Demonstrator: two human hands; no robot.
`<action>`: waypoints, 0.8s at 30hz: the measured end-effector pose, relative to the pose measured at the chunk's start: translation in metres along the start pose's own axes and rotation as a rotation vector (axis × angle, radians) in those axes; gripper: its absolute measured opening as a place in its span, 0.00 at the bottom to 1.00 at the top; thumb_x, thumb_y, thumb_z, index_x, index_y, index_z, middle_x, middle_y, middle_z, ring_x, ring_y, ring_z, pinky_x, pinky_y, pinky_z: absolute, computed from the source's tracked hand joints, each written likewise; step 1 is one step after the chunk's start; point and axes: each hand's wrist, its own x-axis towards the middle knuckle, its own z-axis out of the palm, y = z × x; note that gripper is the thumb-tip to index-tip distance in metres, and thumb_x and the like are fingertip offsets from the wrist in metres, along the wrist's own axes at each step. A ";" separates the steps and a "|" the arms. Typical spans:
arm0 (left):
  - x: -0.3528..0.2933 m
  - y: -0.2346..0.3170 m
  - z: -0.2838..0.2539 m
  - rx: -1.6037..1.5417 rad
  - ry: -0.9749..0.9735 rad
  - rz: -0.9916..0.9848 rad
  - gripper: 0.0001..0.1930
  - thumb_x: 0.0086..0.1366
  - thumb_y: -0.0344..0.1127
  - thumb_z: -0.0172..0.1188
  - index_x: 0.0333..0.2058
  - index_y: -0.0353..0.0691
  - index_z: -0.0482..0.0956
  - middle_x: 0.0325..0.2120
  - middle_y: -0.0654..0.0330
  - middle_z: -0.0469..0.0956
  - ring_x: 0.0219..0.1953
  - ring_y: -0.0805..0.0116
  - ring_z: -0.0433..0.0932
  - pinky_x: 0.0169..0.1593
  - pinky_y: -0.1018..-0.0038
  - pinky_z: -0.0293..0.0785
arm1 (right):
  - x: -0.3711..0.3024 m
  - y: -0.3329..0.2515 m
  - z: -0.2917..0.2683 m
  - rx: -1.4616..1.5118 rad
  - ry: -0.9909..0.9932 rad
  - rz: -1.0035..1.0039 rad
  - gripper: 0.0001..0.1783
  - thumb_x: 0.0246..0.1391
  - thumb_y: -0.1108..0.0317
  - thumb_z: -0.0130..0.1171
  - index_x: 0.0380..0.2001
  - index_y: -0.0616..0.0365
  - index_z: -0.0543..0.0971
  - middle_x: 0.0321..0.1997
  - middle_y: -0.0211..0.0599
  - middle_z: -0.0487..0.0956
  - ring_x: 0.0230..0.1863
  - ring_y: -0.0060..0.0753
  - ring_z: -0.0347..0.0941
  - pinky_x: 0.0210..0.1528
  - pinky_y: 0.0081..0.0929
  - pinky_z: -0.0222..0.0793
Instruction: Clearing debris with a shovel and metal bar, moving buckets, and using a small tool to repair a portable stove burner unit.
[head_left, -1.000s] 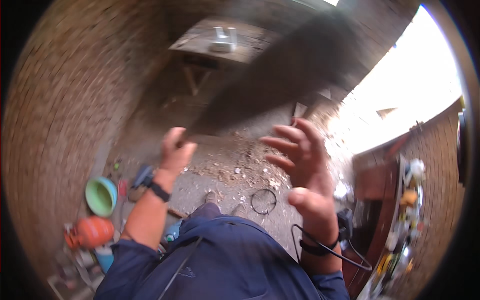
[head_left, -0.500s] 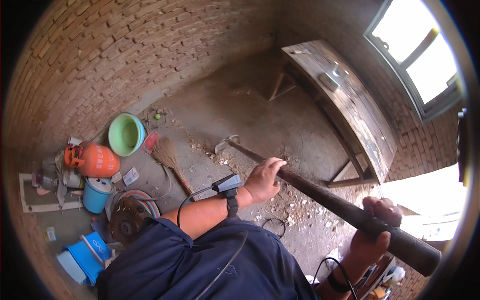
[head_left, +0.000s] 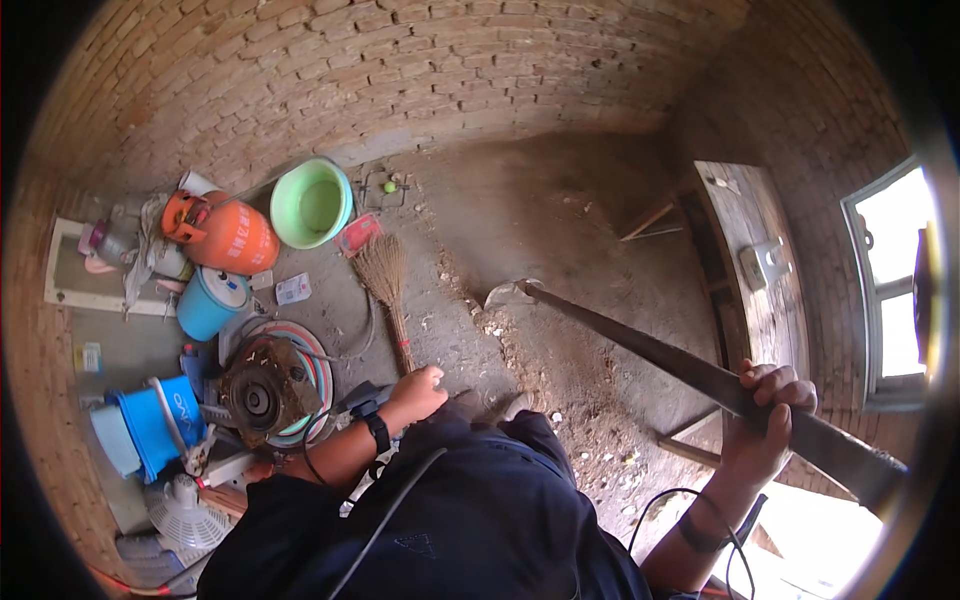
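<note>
My right hand (head_left: 760, 430) is wrapped around the thick dark wooden handle of a long-handled tool (head_left: 660, 362), close to its near end. The handle slants away to the left, down to a pale metal blade (head_left: 512, 292) at the dirt and debris on the floor. From this angle I cannot make out whether it is a hoe or a shovel. My left hand (head_left: 416, 394) is off the handle, fingers curled in, with nothing visible in them. It is at the lower end of a straw broom (head_left: 383, 275); whether it touches the broom is unclear.
At the left are an orange gas cylinder (head_left: 235, 235), a green basin (head_left: 308, 205), blue buckets (head_left: 207, 310), a coiled hose (head_left: 320, 375) and a white fan (head_left: 187, 515). A wooden table (head_left: 785, 320) is at the right by a window (head_left: 890, 280). Brick walls (head_left: 400, 80) enclose the room.
My left hand has let go of the tool's handle and moved left and down, beside the broom. My right hand keeps its hold. The view has turned, shifting the room's contents.
</note>
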 end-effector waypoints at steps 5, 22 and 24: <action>-0.011 -0.011 -0.012 -0.129 0.037 -0.138 0.22 0.53 0.36 0.60 0.46 0.32 0.73 0.38 0.48 0.80 0.41 0.59 0.81 0.44 0.69 0.75 | 0.063 0.038 0.028 -0.005 -0.173 -0.024 0.20 0.49 0.54 0.64 0.27 0.54 0.65 0.23 0.31 0.67 0.28 0.32 0.67 0.46 0.38 0.67; 0.072 0.031 -0.066 -0.210 0.440 -0.308 0.19 0.53 0.40 0.59 0.40 0.33 0.78 0.26 0.51 0.80 0.31 0.62 0.80 0.36 0.72 0.74 | 0.237 0.160 0.116 0.297 -0.564 0.053 0.15 0.48 0.62 0.66 0.24 0.53 0.68 0.18 0.29 0.68 0.20 0.24 0.65 0.33 0.29 0.67; 0.082 0.018 -0.077 -0.216 0.310 -0.362 0.20 0.52 0.42 0.59 0.39 0.32 0.76 0.30 0.47 0.79 0.34 0.58 0.80 0.41 0.69 0.74 | 0.256 0.169 0.137 0.286 -0.572 0.050 0.15 0.49 0.60 0.63 0.23 0.52 0.67 0.17 0.28 0.67 0.19 0.23 0.64 0.34 0.30 0.67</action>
